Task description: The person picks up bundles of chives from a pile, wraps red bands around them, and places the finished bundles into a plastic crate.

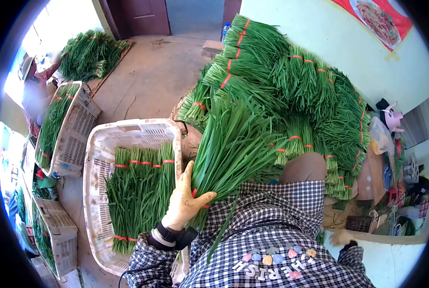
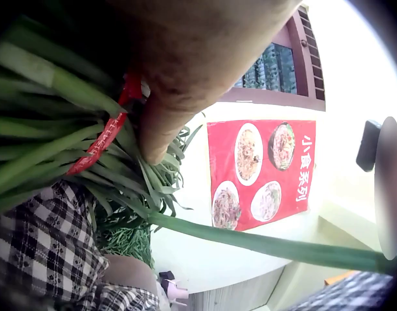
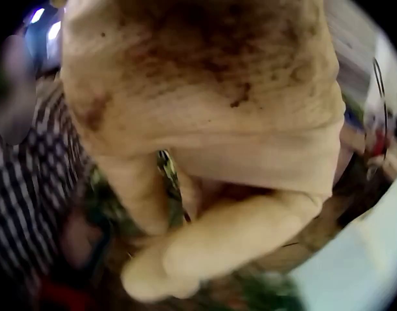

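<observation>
My gloved left hand (image 1: 182, 200) grips a thick bunch of garlic chives (image 1: 233, 144) near its base, thumb stretched across the stems. Long green leaves fan up and to the right over my lap. A printed red band (image 2: 101, 146) circles the stems close to the fingers in the left wrist view. One loose leaf (image 2: 270, 245) sticks out from the bunch. Out to my right side is the gloved right hand (image 1: 341, 237), blurred in the head view. Its stained glove (image 3: 205, 97) fills the right wrist view, fingers loosely bent, nothing seen held.
A white plastic crate (image 1: 90, 192) at my left holds banded chive bundles (image 1: 140, 197). More bundles are piled against the wall ahead and right (image 1: 257, 62). Further crates (image 1: 75, 129) line the left, near another person (image 1: 34, 91). A low white ledge (image 1: 392, 240) stands at right.
</observation>
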Available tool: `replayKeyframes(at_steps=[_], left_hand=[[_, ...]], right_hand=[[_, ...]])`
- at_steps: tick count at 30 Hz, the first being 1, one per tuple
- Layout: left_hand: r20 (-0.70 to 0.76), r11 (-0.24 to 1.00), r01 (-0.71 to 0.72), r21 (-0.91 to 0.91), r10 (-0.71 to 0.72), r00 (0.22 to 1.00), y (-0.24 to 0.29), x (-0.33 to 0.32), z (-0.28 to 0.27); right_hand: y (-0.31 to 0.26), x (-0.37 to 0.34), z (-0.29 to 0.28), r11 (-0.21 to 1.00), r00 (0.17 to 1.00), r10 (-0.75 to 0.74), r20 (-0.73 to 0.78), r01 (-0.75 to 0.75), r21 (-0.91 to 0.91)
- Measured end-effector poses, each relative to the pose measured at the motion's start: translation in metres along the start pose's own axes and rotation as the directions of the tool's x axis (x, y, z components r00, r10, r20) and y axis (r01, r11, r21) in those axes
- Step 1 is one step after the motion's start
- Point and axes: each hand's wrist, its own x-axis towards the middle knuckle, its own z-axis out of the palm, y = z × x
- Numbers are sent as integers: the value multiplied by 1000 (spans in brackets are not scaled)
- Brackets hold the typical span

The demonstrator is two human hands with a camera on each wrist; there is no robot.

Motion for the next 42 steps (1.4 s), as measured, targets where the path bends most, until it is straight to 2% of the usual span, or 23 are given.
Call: replayKeyframes(at_steps=[1, 2, 4, 6, 7, 8, 10, 12, 14, 16, 18, 20, 23, 24, 26, 28, 30, 31, 32, 35, 38, 40, 42], left_hand=[[-3, 1000, 0, 1, 0, 1000, -3, 1, 1], [-7, 1000, -13, -19, 13, 1000, -7, 1, 3], [3, 999, -33, -27, 33, 999, -8, 2, 3], [-15, 1000, -15, -13, 15, 1000, -4, 2, 4], [-14, 1000, -22, -8, 22, 1000, -7, 2, 6], [-24, 999, -49, 14, 49, 999, -13, 3, 8], [-46, 997, -73, 37, 75, 996, -14, 1, 8], [-60, 996, -60, 61, 64, 996, -5, -1, 8], [-76, 997, -33, 63, 38, 996, 1, -2, 7], [-69, 997, -18, 77, 23, 997, 1, -3, 7], [-86, 997, -28, 69, 34, 996, -3, -4, 8], [-101, 991, -60, 121, 72, 992, -4, -3, 8], [-106, 992, -68, 103, 79, 991, -5, -3, 9], [-103, 991, -74, 108, 85, 991, -5, -3, 8], [-102, 992, -72, 107, 82, 991, -4, -3, 7], [-100, 991, -69, 112, 80, 992, -5, -2, 7], [-79, 990, -82, 113, 91, 993, -6, -1, 6], [-58, 990, -73, 119, 80, 995, -3, -2, 3], [-64, 991, -63, 121, 71, 995, -8, -3, 3], [-111, 976, -218, 17, 218, 969, -23, -3, 3], [-194, 964, -220, -149, 190, 963, -23, -8, 2], [-162, 964, -215, -158, 189, 969, -22, -10, 1], [-160, 972, -220, -80, 205, 966, -23, -9, 6]], right_hand=[[-72, -9, -4, 805, 803, 579, -144, -590, -54], [-70, 1, -13, 807, 804, 577, -143, -588, -50], [-66, 23, -20, 809, 689, 588, -424, -502, 306], [-145, 38, -114, 812, 593, 474, -650, -10, 583], [-213, 37, -176, 682, 581, 536, -613, 130, 719], [-252, 47, -213, 725, 464, 397, -791, 369, 581], [-329, 56, -274, 605, 401, 170, -900, 678, 416], [-393, 57, -319, 719, 445, -20, -895, 629, 297], [-440, 71, -345, 771, 340, -313, -887, 636, -28], [-474, 97, -367, 665, 130, -536, -834, 673, -323], [-494, 130, -377, 643, 141, -561, -815, 695, -322], [-511, 148, -385, 744, 353, -516, -781, 636, -204], [-512, 188, -381, 756, 295, -601, -743, 510, -410], [-512, 188, -383, 755, 299, -605, -738, 510, -412], [-515, 182, -388, 686, 208, -697, -686, 473, -553], [-520, 164, -390, 672, 199, -716, -669, 456, -584], [-537, 135, -389, 555, -22, -808, -589, 312, -771], [-543, 123, -388, 526, -62, -827, -560, 269, -807], [-549, 112, -385, 513, -61, -841, -537, 226, -828], [-554, 98, -381, 482, -63, -866, -497, 163, -861], [-553, 96, -380, 500, -33, -858, -513, 174, -848], [-552, 96, -380, 492, -87, -855, -512, 180, -852], [-549, 99, -376, 505, -74, -844, -531, 219, -835]])
